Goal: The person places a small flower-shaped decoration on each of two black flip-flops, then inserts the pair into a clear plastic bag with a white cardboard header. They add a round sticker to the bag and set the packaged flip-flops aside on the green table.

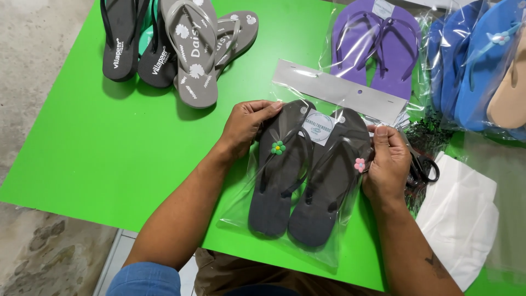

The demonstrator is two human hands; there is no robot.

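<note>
Scissors [423, 167] just beside right hand [388, 164]; grey sandals [200, 49] well apart.

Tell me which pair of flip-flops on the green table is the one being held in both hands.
The dark grey pair in the clear bag, with small flower charms on its straps. The left hand and right hand grip its sides; the other pairs lie untouched.
</note>
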